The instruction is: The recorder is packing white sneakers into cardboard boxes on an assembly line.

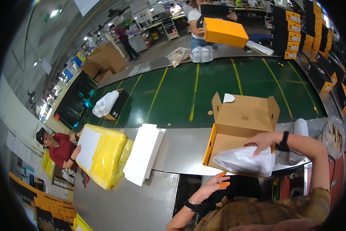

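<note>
Right hand (259, 143): palm down, fingers and thumb clamped on the upper side of the white-wrapped bundle (242, 161).
Left hand (208, 188): fingers apart, holding nothing, just below the box's near left corner; two fingers wear orange covers.
Bundle: lying lengthwise inside the open box (227, 140), along its near side.
Box: brown inside, orange on its left side, lid raised toward the belt.
Tabletop (180, 148): grey metal, carrying the box, white paper sheets (142, 156) and, farther left, a yellow-wrapped pack (105, 154).
Green belt (173, 96): beyond the tabletop, yellow lines across it.
</note>
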{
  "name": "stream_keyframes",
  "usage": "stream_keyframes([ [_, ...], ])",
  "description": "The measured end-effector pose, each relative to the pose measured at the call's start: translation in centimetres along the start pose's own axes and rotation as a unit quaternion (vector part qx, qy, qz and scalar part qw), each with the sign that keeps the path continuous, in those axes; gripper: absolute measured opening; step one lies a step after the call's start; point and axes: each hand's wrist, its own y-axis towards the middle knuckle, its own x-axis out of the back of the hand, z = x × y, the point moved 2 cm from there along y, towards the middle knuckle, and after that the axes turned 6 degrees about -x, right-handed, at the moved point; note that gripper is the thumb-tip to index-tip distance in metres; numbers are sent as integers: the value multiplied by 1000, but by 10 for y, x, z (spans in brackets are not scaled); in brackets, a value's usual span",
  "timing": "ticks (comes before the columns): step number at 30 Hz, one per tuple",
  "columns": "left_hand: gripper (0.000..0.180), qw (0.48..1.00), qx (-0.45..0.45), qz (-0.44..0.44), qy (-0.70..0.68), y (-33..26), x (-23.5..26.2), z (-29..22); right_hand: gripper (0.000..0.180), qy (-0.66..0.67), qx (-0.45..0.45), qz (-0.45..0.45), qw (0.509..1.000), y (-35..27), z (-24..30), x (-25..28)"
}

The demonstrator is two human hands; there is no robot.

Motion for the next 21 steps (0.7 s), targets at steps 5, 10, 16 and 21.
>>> stream_keyframes([
  [5, 41, 868, -117, -275, 397, -56, 48, -86, 91, -165, -25, -105, 980, -59, 92, -68],
  [10, 76, 517, -147, -520, 664, -120, 145, -150, 106, -223, -87, -274, 931, -67, 82, -126],
  [16, 32, 457, 70, -521, 717, -134, 213, -118, 115, -86, -154, -273, 946, -36, 69, -124],
  [21, 25, 398, 48, -506, 764, -147, 228, -114, 113, -80, -146, -338, 926, -36, 63, -121],
])
